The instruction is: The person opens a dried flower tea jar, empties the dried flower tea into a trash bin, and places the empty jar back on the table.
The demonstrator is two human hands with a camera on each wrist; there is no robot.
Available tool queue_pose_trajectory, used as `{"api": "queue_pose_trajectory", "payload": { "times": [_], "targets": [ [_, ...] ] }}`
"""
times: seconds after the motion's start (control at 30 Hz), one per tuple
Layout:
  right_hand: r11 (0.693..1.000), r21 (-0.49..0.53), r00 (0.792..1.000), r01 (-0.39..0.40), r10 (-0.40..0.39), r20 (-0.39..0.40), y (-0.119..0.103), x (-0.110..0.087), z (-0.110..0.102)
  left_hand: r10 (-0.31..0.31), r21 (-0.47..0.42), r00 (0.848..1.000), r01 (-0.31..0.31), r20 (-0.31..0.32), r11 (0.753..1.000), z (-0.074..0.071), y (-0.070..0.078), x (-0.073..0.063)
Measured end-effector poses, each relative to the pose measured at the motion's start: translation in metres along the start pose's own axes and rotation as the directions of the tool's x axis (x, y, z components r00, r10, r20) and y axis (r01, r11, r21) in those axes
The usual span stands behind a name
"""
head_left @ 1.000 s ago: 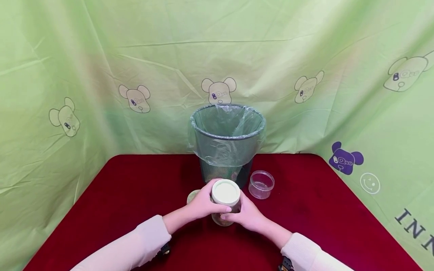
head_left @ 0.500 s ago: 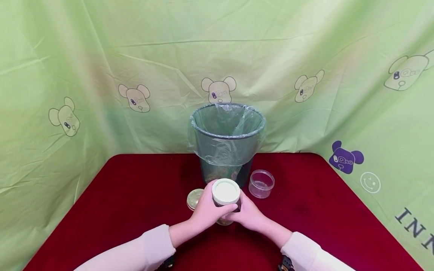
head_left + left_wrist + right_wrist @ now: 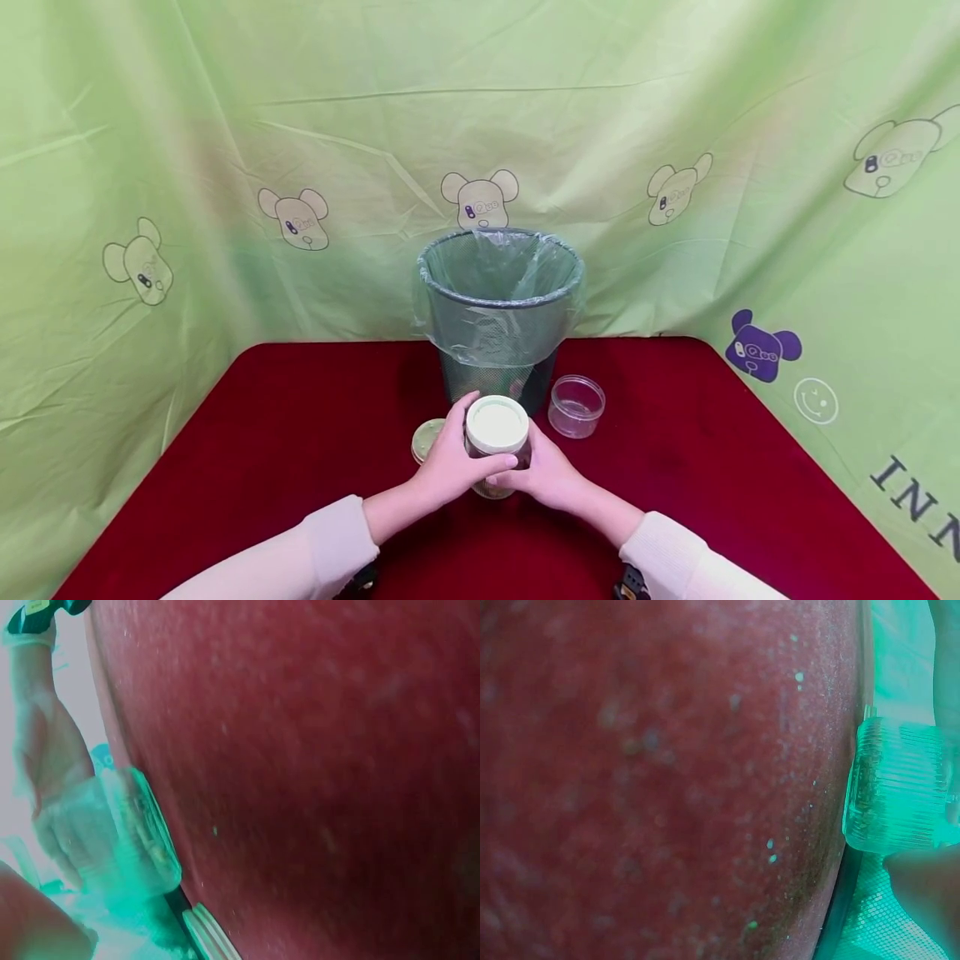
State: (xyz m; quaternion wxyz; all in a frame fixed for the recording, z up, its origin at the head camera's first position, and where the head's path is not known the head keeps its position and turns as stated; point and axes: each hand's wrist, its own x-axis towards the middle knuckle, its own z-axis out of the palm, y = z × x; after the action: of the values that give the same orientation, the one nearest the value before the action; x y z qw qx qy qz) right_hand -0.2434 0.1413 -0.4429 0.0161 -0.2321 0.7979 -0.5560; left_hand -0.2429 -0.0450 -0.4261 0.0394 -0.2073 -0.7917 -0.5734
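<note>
A clear jar (image 3: 492, 490) with a white screw lid (image 3: 497, 423) stands upright on the red table between both hands. My left hand (image 3: 447, 465) grips its upper left side, the thumb lying across the front just below the lid. From the right, my right hand (image 3: 553, 472) holds the jar's body, fingers wrapped round it. Ribbed walls of the jar (image 3: 900, 787) show in the right wrist view, with small bits near its base. In the left wrist view the jar is blurred, and the right hand (image 3: 56, 757) shows behind it.
A mesh bin (image 3: 491, 333) with a clear plastic liner stands behind the jar. To the right sits a clear round tub (image 3: 576, 417) without a lid. Another pale lid (image 3: 426, 437) lies left of the left hand, partly hidden by it. A green printed curtain (image 3: 360, 133) closes off the back.
My left hand turned clockwise round the jar's top, its thumb sliding right, and has since swung back. The right hand and the jar stay in place.
</note>
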Motion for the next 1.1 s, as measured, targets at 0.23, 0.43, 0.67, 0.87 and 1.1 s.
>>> {"api": "queue_pose_trajectory", "payload": {
  "times": [0.23, 0.43, 0.67, 0.87, 1.1],
  "targets": [
    [1.000, -0.026, 1.000, -0.011, 0.010, -0.017, -0.001, 0.001, -0.001, 0.052, -0.103, 0.991, -0.039, 0.125, 0.994, -0.014, -0.002, 0.011],
    [0.999, -0.035, 1.000, -0.008, 0.008, -0.015, -0.002, 0.001, -0.001, 0.129, -0.156, 0.955, -0.089, 0.267, 0.984, -0.025, -0.006, 0.026],
    [0.999, -0.034, 1.000, -0.016, 0.015, -0.018, -0.004, 0.000, 0.000, 0.148, -0.153, 0.921, -0.098, 0.359, 0.983, -0.031, -0.010, 0.034],
    [0.999, -0.026, 1.000, -0.020, 0.019, -0.020, -0.004, 0.000, 0.000, 0.147, -0.132, 0.931, -0.108, 0.333, 0.985, -0.029, -0.011, 0.034],
    [0.998, -0.055, 0.999, -0.022, 0.020, -0.030, -0.002, 0.000, 0.000, 0.107, -0.087, 0.966, -0.089, 0.234, 0.992, -0.020, -0.008, 0.027]
  ]
}}
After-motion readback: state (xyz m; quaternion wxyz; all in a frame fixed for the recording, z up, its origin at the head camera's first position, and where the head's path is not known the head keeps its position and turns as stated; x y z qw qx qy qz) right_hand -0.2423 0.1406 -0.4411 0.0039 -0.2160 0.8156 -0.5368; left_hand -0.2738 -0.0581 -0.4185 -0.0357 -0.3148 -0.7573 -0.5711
